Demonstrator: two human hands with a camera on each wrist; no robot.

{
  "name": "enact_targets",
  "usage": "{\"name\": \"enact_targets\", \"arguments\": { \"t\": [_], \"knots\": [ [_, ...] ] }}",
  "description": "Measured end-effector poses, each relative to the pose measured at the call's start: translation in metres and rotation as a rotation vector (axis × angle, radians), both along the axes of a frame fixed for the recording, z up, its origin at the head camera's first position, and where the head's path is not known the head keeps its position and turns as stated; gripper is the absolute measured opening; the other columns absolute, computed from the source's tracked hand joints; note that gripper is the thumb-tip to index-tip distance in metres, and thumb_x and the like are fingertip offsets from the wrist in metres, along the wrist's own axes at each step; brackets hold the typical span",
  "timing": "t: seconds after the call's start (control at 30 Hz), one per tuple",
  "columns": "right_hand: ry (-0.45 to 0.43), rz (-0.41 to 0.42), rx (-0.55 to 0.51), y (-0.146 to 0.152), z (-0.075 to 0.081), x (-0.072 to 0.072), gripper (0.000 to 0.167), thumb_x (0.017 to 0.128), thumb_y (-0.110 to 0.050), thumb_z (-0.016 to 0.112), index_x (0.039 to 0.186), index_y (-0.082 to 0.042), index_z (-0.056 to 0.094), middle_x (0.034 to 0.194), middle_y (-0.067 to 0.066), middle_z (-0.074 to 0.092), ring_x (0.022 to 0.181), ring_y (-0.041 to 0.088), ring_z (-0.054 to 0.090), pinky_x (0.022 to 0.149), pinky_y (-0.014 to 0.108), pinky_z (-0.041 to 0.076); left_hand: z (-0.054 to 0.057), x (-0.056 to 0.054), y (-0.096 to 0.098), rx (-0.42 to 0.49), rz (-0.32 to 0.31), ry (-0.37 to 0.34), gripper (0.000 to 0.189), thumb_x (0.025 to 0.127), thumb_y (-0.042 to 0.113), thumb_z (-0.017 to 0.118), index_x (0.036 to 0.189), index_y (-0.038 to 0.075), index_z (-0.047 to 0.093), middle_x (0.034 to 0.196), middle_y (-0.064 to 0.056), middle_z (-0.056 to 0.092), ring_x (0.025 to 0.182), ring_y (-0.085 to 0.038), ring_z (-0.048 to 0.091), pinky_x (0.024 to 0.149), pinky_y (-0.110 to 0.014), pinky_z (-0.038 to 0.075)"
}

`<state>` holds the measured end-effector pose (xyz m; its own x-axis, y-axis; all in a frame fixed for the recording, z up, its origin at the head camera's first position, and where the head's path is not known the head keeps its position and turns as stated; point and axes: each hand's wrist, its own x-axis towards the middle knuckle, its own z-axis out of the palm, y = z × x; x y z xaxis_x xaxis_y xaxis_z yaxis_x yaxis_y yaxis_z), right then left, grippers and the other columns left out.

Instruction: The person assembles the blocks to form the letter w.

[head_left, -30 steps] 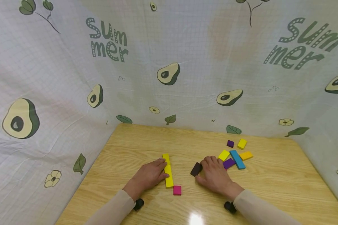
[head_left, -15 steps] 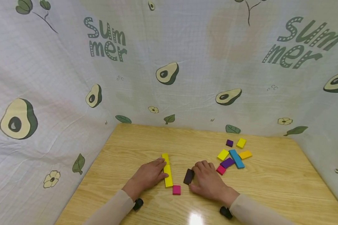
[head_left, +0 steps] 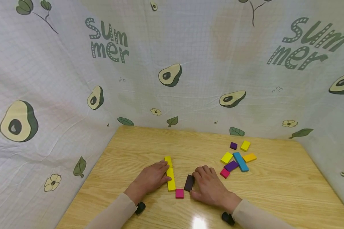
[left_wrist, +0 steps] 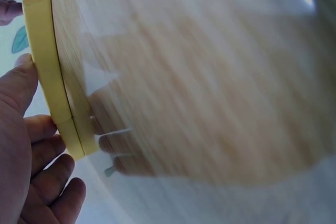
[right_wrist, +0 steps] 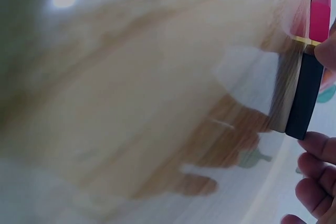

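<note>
Two yellow blocks (head_left: pixel 170 178) lie end to end in a line on the table. My left hand (head_left: pixel 149 178) rests along their left side, thumb against the nearer block and fingertips by the seam in the left wrist view. A black rectangular block (head_left: pixel 189 183) stands to the right of that line, gripped lengthwise by my right hand (head_left: pixel 209 187). In the right wrist view the thumb is at one end of the black block (right_wrist: pixel 305 95) and a fingertip at the other. A pink square block (head_left: pixel 179 193) sits between the yellow line's near end and the black block.
To the right lies a loose group: a blue bar (head_left: pixel 240 162), an orange block (head_left: pixel 249 157), a purple block (head_left: pixel 231 165), a second pink block (head_left: pixel 225 173), a small purple block (head_left: pixel 233 146) and two yellow ones. A printed cloth (head_left: pixel 200 79) hangs behind the wooden table (head_left: pixel 149 140).
My right hand has slid the black block left and toward me, from near the loose group to close beside the pink square, turning it more upright in view. My left hand stays put.
</note>
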<state>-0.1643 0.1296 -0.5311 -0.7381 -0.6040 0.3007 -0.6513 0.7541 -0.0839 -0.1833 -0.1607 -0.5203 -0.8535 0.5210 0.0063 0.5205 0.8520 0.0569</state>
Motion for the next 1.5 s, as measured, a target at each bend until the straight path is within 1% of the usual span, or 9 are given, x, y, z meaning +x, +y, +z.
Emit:
{"name": "enact_targets", "arguments": {
  "t": [0.23, 0.33, 0.63, 0.97, 1.5],
  "knots": [
    [-0.026, -0.008, 0.015, 0.0, 0.0004, -0.0001, 0.051, 0.088, -0.053, 0.075, 0.114, -0.011, 0.069, 0.116, 0.002, 0.061, 0.109, 0.024, 0.051, 0.095, 0.045, 0.045, -0.0014, -0.0003, -0.0004, -0.023, -0.038, 0.066, 0.059, 0.107, 0.049, 0.056, 0.147, 0.005, 0.061, 0.154, -0.009, 0.059, 0.147, -0.025, 0.052, 0.122, -0.041, 0.044],
    [-0.038, -0.008, 0.015, 0.0, -0.0001, 0.0, 0.051, 0.088, -0.054, 0.074, 0.115, -0.011, 0.069, 0.116, 0.002, 0.061, 0.11, 0.024, 0.051, 0.095, 0.045, 0.044, -0.001, -0.0003, -0.0004, -0.022, -0.046, 0.074, 0.058, 0.107, 0.048, 0.057, 0.146, 0.005, 0.062, 0.153, -0.01, 0.06, 0.146, -0.026, 0.053, 0.122, -0.041, 0.044],
    [-0.034, -0.006, 0.012, 0.0005, -0.0008, 0.0008, 0.051, 0.088, -0.054, 0.075, 0.116, -0.011, 0.069, 0.116, 0.002, 0.061, 0.11, 0.023, 0.051, 0.094, 0.043, 0.044, -0.0021, 0.0, -0.0004, -0.025, -0.047, 0.084, 0.057, 0.107, 0.047, 0.058, 0.145, 0.005, 0.063, 0.152, -0.009, 0.06, 0.145, -0.025, 0.054, 0.12, -0.04, 0.047],
    [-0.032, 0.001, 0.008, 0.0005, -0.0007, 0.0008, 0.05, 0.089, -0.054, 0.075, 0.116, -0.011, 0.069, 0.116, 0.001, 0.061, 0.11, 0.023, 0.051, 0.094, 0.043, 0.043, -0.0055, -0.0014, -0.0007, -0.017, -0.033, 0.07, 0.058, 0.107, 0.048, 0.057, 0.146, 0.006, 0.062, 0.154, -0.009, 0.059, 0.146, -0.025, 0.053, 0.119, -0.04, 0.048],
    [-0.048, -0.001, 0.014, 0.0008, -0.0018, 0.0001, 0.051, 0.089, -0.054, 0.074, 0.117, -0.011, 0.069, 0.118, 0.002, 0.061, 0.111, 0.023, 0.051, 0.095, 0.044, 0.044, -0.0029, -0.0011, 0.0001, -0.015, -0.019, 0.027, 0.059, 0.108, 0.048, 0.055, 0.148, 0.006, 0.06, 0.156, -0.009, 0.057, 0.147, -0.025, 0.052, 0.119, -0.041, 0.047]
  ]
}}
